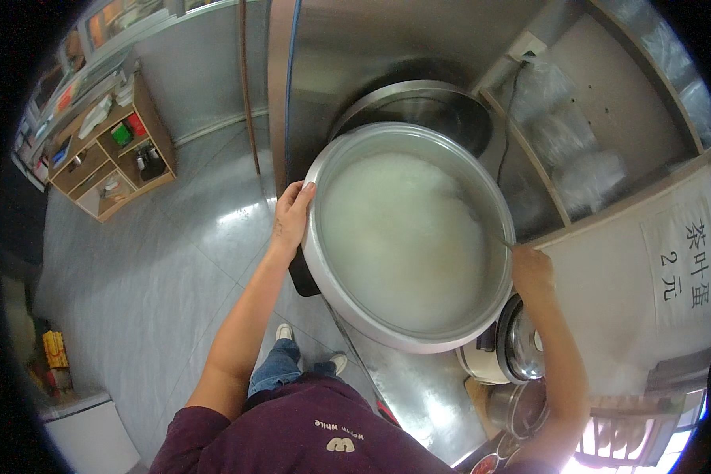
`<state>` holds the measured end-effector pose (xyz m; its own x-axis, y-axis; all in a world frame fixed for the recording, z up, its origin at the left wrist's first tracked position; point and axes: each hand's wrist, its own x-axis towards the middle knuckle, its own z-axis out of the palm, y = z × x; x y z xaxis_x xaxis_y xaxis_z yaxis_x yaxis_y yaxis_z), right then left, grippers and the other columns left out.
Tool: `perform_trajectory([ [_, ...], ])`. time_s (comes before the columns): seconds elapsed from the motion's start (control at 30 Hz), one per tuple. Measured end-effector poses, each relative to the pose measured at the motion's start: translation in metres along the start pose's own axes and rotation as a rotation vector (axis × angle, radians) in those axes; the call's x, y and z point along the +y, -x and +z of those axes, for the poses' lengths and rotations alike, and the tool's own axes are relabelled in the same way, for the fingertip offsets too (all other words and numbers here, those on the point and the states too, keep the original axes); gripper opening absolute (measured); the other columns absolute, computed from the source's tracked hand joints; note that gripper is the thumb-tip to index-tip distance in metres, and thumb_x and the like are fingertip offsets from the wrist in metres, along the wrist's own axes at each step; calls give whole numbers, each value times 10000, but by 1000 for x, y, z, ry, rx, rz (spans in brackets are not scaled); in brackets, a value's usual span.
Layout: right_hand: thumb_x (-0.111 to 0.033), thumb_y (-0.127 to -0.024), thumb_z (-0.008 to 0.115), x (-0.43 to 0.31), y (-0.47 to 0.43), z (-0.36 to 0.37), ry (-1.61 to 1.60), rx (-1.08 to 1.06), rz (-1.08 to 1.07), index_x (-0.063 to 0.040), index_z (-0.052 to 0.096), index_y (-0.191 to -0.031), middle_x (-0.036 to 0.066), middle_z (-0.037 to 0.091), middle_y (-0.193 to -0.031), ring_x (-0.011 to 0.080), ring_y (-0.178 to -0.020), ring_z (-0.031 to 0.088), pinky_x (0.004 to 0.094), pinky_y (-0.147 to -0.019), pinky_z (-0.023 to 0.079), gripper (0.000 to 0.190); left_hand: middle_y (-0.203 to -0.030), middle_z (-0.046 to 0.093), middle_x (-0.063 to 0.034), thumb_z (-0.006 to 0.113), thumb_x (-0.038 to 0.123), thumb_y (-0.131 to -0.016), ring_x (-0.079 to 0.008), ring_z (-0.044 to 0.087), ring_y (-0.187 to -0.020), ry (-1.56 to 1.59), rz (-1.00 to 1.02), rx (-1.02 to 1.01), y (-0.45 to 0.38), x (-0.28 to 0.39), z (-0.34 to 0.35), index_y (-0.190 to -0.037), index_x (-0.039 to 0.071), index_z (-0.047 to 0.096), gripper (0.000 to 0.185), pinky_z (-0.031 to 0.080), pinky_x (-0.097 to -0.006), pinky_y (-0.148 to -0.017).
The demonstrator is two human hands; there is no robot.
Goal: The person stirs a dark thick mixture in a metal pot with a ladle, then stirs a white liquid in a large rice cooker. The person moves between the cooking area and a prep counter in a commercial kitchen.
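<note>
A large round metal pot (412, 243) with a pale rim holds a cloudy whitish liquid, steamy or hazy at its surface. My left hand (293, 216) grips its left rim, thumb on top. At the right rim is my right hand (532, 269), closed around the thin handle of a utensil whose far end is lost in the haze and cannot be made out. Behind the pot, a large round metal lid or pan (420, 106) leans against the steel wall panel. Close to my right forearm stands a cooker with a glass lid (524, 343).
A steel counter (412, 391) runs below the pot, bearing a steel pot (512, 406) and small bowls. Clear plastic bags (569, 136) fill a shelf at the right, near a black cord. A wooden shelf unit (109, 154) stands on the floor at the left.
</note>
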<state>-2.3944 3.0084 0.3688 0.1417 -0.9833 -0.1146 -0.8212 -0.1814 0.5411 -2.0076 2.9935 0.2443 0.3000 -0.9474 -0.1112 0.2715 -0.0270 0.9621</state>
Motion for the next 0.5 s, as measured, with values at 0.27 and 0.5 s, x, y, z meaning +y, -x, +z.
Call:
perform_trajectory([
  [0.27,-154,-827,564,8,70,-47,-224,-175,-30,-63,664,-825,213,644,-794,362,-796,635,458,-730,501,135,-958,610,-28,541,332,-921,-96,538,-879,-18,7,2,-4,-6,-10,-1103,-6,585,386,415,-236,-797],
  [0.5,-173,-825,579,-36,80,-56,-511,-217,-222,-87,667,-922,208,634,-774,362,-774,631,466,-715,488,157,-962,608,-25,541,321,-923,-92,536,-879,-5,2,-7,-3,-2,-3,-1104,-3,579,373,418,-236,-792],
])
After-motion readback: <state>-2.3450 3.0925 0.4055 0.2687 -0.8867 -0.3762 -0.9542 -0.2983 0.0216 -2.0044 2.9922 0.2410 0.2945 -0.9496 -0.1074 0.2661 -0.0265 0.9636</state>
